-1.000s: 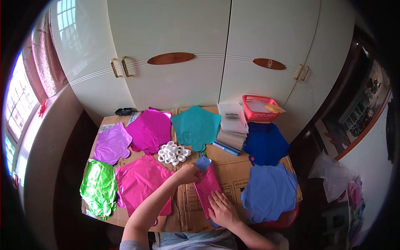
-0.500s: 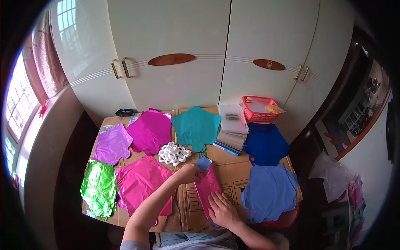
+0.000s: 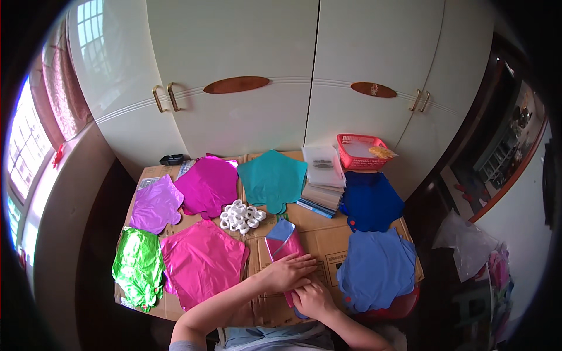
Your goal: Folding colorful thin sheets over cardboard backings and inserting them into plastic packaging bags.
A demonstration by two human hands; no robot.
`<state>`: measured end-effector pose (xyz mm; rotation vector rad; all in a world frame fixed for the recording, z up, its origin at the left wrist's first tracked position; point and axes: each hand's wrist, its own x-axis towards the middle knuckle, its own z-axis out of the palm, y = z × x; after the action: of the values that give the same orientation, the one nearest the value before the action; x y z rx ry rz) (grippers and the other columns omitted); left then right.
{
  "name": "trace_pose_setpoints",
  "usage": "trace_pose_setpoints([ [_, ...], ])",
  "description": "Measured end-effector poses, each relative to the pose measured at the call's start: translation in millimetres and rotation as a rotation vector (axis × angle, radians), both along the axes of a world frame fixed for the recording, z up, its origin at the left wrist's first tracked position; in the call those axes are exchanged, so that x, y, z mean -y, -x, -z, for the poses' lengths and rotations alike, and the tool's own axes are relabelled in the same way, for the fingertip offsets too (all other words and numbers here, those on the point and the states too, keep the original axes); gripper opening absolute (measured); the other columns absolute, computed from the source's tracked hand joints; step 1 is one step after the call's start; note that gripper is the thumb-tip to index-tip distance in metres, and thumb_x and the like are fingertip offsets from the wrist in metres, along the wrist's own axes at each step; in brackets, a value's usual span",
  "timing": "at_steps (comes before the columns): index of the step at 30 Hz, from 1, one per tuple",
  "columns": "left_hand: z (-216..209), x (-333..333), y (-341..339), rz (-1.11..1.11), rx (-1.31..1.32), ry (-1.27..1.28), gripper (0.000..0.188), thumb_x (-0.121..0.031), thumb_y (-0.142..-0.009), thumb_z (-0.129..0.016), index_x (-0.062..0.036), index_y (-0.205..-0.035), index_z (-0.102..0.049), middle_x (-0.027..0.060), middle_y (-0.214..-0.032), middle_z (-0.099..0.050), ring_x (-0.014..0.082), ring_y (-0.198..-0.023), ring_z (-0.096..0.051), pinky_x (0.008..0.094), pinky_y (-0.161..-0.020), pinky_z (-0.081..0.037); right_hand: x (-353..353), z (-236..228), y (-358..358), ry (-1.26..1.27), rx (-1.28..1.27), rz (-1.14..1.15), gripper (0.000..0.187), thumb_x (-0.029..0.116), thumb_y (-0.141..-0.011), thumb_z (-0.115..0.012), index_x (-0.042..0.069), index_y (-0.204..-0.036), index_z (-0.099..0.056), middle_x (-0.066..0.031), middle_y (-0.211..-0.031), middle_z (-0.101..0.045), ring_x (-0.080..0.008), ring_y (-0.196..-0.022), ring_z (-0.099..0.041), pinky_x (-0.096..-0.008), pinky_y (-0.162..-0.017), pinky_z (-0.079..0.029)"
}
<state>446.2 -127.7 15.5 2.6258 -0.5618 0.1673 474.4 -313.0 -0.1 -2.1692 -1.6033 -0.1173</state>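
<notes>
While both hands work at the near edge of the table [image 3: 328,225], the head view, the only one, lists as follows.

Item in hand: one folded pink foil balloon [image 3: 285,245] with a light blue piece showing at its far end, lying flat on the cardboard sheets that cover the table, just in front of the person. The left hand [image 3: 288,272] lies spread and flat on its near half, pressing it down. The right hand [image 3: 313,298] is curled at the balloon's near end, fingers bent on the edge; whether it pinches the foil or only pushes on it cannot be told.

Laid out flat: a green balloon [image 3: 139,266] and a large pink balloon [image 3: 203,261] at the near left; a lilac balloon [image 3: 156,203], a magenta balloon [image 3: 209,184] and a teal balloon [image 3: 273,179] behind them; a dark blue balloon [image 3: 371,200] and a lighter blue balloon [image 3: 377,269] on the right.

Supplies: a cluster of white rolls [image 3: 240,216] at the centre, a stack of clear packets [image 3: 323,169] with flat packs beneath, and a red basket [image 3: 360,151] at the far right corner.

Progress, as a judgement: one balloon is being folded or flattened, and seven lie unfolded, so most of the work appears to remain.
</notes>
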Motion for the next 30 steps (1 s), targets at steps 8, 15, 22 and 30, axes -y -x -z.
trace_pose_setpoints([
  [8,11,-15,-10,-0.158,0.047,-0.207,0.059,-0.040,-0.096,-0.043,-0.0019,-0.140,-0.038,0.0133,-0.146,-0.038,0.0246,-0.139,-0.031,0.0402,-0.113,-0.023,0,-5,-1,-0.031,0.001,-0.009,0.042,0.021,-0.086,-0.056,-0.003,-0.120,-0.057,-0.0219,-0.123,-0.057,-0.0337,-0.120,-0.052,-0.0437,-0.108,-0.034],
  [15,1,-27,-20,-0.336,0.082,-0.256,0.068,-0.045,-0.088,-0.050,-0.0015,-0.140,-0.038,0.0137,-0.148,-0.036,0.0235,-0.140,-0.029,0.0452,-0.114,-0.019,2,-8,-2,-0.013,0.022,-0.023,0.044,0.023,-0.088,-0.055,-0.002,-0.125,-0.055,-0.0200,-0.130,-0.054,-0.0315,-0.125,-0.049,-0.0428,-0.108,-0.033],
  [22,-1,-31,-18,-0.661,0.228,0.060,0.048,-0.027,-0.081,-0.061,-0.0020,-0.122,-0.052,0.0169,-0.124,-0.051,0.0334,-0.120,-0.045,0.0472,-0.100,-0.035,3,-9,-2,-0.024,0.029,-0.014,0.045,0.023,-0.089,-0.056,-0.001,-0.126,-0.054,-0.0192,-0.131,-0.053,-0.0309,-0.125,-0.049,-0.0429,-0.108,-0.033],
  [30,-7,-60,-15,-0.651,-0.307,0.237,0.032,-0.031,-0.076,-0.067,-0.0010,-0.086,-0.066,0.0176,-0.077,-0.067,0.0329,-0.076,-0.067,0.0416,-0.071,-0.053,2,-8,-1,-0.021,0.024,-0.020,0.044,0.020,-0.088,-0.053,-0.002,-0.125,-0.054,-0.0203,-0.130,-0.053,-0.0308,-0.124,-0.049,-0.0426,-0.109,-0.032],
])
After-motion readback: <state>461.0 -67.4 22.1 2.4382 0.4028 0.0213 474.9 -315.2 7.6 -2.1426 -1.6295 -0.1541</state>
